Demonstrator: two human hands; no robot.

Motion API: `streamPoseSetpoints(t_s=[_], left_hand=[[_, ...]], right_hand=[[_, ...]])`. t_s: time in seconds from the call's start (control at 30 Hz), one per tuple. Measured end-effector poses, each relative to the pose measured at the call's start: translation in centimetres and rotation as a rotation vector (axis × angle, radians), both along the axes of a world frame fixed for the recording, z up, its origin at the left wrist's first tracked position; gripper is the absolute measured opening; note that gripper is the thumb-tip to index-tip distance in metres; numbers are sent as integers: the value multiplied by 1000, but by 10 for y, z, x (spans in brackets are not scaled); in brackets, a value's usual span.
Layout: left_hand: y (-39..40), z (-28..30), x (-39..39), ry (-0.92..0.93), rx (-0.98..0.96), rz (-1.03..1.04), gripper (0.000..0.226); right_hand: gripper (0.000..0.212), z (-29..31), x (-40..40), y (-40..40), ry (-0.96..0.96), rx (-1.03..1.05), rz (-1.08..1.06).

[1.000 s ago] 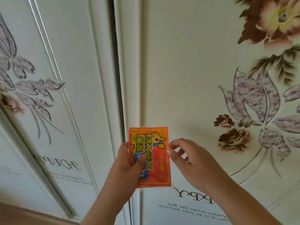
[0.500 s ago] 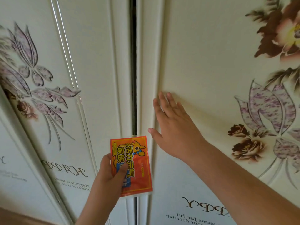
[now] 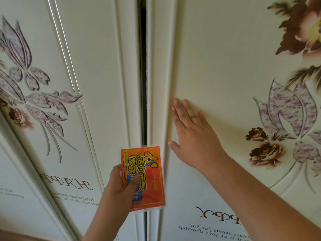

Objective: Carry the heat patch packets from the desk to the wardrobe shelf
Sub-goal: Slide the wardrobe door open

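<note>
Packets are the cargo here, but the biggest thing in view is the wardrobe: its right door [image 3: 234, 66], cream with printed flowers, fills most of the frame, and the left door [image 3: 78, 66] stands beside it with a matching pattern. Between the two runs a narrow dark gap [image 3: 143, 75], so the doors are barely parted and the shelf inside is hidden. The right hand [image 3: 192, 134] lies flat on the right door close to its inner edge, fingers straight and together, thumb spread, gripping nothing. The left hand [image 3: 121, 186] is lower, in front of the gap, clamped on the packet [image 3: 144, 178], thumb across its printed face and fingers behind; the orange-red packet stands upright, and whether more than one is in the stack I cannot tell, though a pale edge shows beneath it. Judging by this, the carrying is done and the step in hand is getting the wardrobe open. The next move likely calls for a sideways push of the flat palm, if the door slides, wide enough for the packet hand to reach in and find the shelf.
</note>
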State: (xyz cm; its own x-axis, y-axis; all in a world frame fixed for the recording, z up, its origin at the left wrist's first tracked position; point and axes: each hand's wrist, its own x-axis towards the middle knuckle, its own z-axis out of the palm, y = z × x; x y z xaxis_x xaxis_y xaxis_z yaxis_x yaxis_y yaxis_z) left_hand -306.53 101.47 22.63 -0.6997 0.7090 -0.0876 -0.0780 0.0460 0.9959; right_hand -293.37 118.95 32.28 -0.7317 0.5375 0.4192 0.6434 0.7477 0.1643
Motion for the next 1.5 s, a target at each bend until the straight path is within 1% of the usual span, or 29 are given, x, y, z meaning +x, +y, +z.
streamPoseSetpoints(t_s=[0.3, 0.47, 0.93, 1.17, 1.27, 1.33, 1.5], left_hand=[[3, 2, -1, 12, 2, -42, 13], [5, 6, 0, 37, -3, -44, 15], [19, 3, 16, 41, 5, -98, 14], [29, 9, 32, 64, 10, -151, 12], [34, 8, 40, 70, 12, -163, 15], [37, 7, 44, 72, 10, -163, 17], [44, 5, 57, 62, 6, -153, 17]], right_hand=[[94, 3, 7, 1, -5, -31, -32], [92, 1, 17, 4, -4, -31, -71], [93, -6, 66, 9, 23, -74, -290], [99, -19, 94, 15, 115, -113, -398], [102, -29, 98, 12, 214, -173, -445], [104, -38, 102, 9, 272, -200, -431], [106, -55, 114, 8, 328, -240, -365]])
